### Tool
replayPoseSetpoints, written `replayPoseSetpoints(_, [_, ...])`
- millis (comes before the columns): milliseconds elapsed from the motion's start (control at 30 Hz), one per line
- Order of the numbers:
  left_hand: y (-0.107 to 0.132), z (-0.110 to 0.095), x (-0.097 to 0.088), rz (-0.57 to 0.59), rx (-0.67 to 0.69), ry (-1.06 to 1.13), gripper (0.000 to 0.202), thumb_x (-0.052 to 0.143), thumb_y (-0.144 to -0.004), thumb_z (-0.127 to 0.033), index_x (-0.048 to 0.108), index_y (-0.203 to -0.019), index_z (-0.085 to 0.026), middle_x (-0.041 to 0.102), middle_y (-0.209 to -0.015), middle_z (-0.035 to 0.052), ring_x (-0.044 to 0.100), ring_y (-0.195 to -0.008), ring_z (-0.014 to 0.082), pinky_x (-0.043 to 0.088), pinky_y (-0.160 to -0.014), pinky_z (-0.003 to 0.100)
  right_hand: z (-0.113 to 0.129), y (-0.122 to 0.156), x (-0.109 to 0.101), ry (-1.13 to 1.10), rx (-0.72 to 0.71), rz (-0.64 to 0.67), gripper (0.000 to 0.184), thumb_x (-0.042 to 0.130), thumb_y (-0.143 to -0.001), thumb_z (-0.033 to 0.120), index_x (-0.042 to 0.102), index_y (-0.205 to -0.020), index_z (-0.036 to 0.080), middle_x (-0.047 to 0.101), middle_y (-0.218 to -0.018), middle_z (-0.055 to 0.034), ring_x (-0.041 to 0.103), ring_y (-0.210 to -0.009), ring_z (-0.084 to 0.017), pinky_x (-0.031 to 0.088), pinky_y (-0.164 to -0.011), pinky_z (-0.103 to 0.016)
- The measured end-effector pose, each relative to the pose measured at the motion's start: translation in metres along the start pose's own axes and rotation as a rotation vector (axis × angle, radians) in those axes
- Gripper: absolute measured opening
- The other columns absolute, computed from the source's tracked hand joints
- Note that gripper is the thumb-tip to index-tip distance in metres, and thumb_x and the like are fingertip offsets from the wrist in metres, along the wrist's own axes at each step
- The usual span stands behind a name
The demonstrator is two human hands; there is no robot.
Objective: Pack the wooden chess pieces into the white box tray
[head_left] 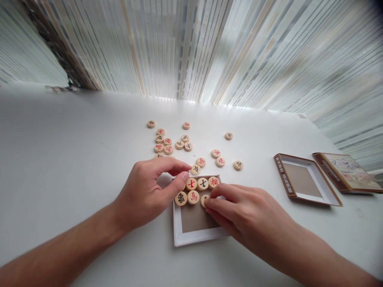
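Observation:
An open shallow cardboard box [178, 227] with white walls and a brown floor lies in front of me. Inside, Chinese chess pieces form a top row and part of a second, among them a red-marked piece [193, 197] and a black-marked piece [181, 198]. My right hand [242, 207] pinches a Chinese chess piece [204, 201] beside the red-marked one in the second row. Over the box's upper left corner, my left hand [152, 189] is curved, thumb and index finger apart. Its index fingertip is close to a black-marked piece [195, 170] just beyond the box's far wall.
Several more Chinese chess pieces [167, 150] lie scattered behind the box on the white table [89, 159]. To the right are an open box lid or tray [305, 179] and a brown box [353, 171] with a picture. A striped string curtain [167, 48] hangs along the far edge.

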State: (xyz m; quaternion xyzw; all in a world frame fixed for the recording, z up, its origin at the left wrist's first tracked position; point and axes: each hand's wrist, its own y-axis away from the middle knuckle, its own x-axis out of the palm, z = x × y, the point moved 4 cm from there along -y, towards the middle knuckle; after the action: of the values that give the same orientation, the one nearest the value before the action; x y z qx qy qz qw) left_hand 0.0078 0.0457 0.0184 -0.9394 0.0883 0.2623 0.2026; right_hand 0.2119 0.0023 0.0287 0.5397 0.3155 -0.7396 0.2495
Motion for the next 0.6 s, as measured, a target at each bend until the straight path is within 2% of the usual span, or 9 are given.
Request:
replayPoseSetpoints(233, [0.0001, -0.0008, 0.0017, 0.023, -0.007, 0.001, 0.019, 0.069, -0.097, -0.03, 0.085, -0.101, -0.019, 0.087, -0.099, 0.0037, 0.083, -0.093, 0.0211, 0.064, -0.081, 0.025, 0.0009, -0.0003, 0.0004, -0.019, -0.002, -0.042, 0.021, 0.062, -0.101, 0.007, 0.074, -0.087, 0.017, 0.07, -0.085, -0.0037, 0.064, -0.065, -0.018, 0.045, -0.058, -0.032])
replayPoseSetpoints(600, [-0.0008, -0.0012, 0.0016, 0.035, -0.013, 0.027, 0.018, 0.068, -0.097, -0.03, 0.083, -0.102, -0.021, 0.087, -0.096, 0.0035, 0.082, -0.09, 0.0216, 0.064, -0.08, 0.027, -0.0011, -0.0031, 0.0037, -0.001, 0.0, -0.053, 0.027, 0.056, -0.104, 0.009, 0.074, -0.086, 0.017, 0.069, -0.082, -0.0042, 0.063, -0.064, -0.019, 0.045, -0.056, -0.034])
